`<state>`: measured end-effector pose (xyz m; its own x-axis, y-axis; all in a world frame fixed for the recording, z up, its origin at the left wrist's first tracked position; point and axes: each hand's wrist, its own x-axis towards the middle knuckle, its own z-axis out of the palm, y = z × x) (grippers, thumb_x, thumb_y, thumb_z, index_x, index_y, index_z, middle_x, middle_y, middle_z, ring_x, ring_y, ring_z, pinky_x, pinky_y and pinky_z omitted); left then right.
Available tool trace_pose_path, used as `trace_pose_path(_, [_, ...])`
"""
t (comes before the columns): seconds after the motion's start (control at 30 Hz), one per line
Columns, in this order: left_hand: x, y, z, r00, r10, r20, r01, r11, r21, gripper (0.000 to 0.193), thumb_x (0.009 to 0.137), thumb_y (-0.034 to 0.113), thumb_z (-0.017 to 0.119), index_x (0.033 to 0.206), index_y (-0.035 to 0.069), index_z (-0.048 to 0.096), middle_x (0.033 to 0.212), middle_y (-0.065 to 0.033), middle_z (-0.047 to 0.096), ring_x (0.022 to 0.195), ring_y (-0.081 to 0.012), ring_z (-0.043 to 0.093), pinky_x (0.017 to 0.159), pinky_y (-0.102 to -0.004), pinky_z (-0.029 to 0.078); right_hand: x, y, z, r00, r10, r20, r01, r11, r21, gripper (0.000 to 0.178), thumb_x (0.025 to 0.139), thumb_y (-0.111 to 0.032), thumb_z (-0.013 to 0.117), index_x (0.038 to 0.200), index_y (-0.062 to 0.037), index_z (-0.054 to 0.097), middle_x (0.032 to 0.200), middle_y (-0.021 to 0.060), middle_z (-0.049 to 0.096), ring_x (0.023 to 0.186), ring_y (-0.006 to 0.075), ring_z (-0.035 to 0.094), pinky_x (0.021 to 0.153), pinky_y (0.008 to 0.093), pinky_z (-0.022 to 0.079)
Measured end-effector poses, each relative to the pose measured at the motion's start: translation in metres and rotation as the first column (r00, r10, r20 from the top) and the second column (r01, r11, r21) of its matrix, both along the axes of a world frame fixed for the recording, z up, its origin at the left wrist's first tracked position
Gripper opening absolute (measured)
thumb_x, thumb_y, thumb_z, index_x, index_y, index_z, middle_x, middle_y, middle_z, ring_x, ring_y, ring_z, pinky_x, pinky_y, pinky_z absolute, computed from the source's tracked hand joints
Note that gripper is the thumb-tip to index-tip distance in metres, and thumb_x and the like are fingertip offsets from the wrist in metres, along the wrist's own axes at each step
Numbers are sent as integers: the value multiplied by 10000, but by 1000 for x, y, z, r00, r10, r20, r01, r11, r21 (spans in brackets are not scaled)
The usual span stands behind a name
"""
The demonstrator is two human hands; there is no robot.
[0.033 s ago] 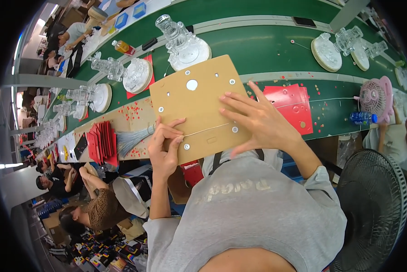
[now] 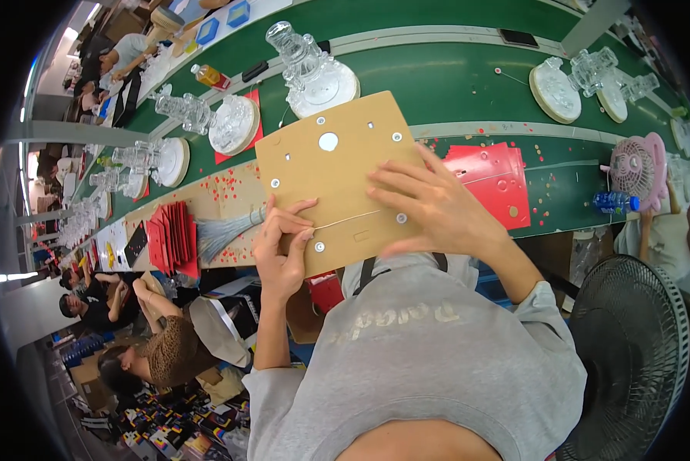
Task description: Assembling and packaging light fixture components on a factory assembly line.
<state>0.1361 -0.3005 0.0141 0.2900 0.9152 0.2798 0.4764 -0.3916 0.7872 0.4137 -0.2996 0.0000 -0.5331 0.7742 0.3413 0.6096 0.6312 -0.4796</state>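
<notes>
A tan cardboard-like panel with a round hole, small slots and several pale eyelets lies tilted in front of me. Across its lower part runs a thin pale wire. My left hand pinches the wire's left end between thumb and fingers at the panel's left edge. Spread over the panel's right side is my right hand, its fingers extended and the wire passing beneath it. Whatever lies under that palm is hidden.
Left of the panel are a bundle of grey wires and a stack of red folded pieces. A red sheet lies right. Clear figure-like pieces on round bases line the green table. A pink fan stands right.
The panel has shifted very slightly to the right. My right thumb has moved up a little toward the panel; my left hand keeps its pinch.
</notes>
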Motion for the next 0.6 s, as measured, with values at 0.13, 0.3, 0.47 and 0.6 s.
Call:
trace_pose_path(0.13, [15, -6, -1, 999, 19, 26, -20, 1000, 7, 188, 786, -160, 599, 766, 15, 535, 791, -97, 619, 1013, -333, 697, 1168, -570, 219, -39, -1, -6, 961, 39, -273, -39, 999, 5, 404, 697, -127, 761, 1099, -119, 725, 1008, 49, 648, 959, 221, 620, 856, 392, 511])
trace_pose_path(0.3, [3, -9, -8, 990, 7, 142, -7, 1000, 1, 114, 798, -90, 623, 859, -1, 587, 939, -140, 634, 1111, -347, 638, 1164, -552, 232, -62, 1, -11, 890, -2, -456, 5, 1000, 5, 273, 674, -18, 710, 915, -132, 770, 802, 7, 645, 742, 170, 629, 625, 310, 530])
trace_pose_path(0.47, [-7, -14, -8, 812, 263, 522, -52, 922, -384, 778, 833, 81, 597, 1516, -6, 234, 1556, -179, 266, 1462, -312, 241, 1175, -430, 219, -69, -5, -2, 880, -47, -472, -17, 991, -129, 304, 696, -10, 722, 958, -152, 779, 791, 5, 637, 716, 166, 615, 630, 312, 524])
trace_pose_path(0.6, [-19, -29, -28, 754, 393, 526, 167, 661, -732, 928, 819, 99, 602, 1564, -18, 61, 1576, -187, 231, 1474, -259, 210, 1181, -384, 195, -74, -6, 2, 903, -24, -430, -13, 996, -83, 338, 694, 1, 719, 988, -155, 779, 786, 1, 628, 692, 159, 600, 605, 304, 515])
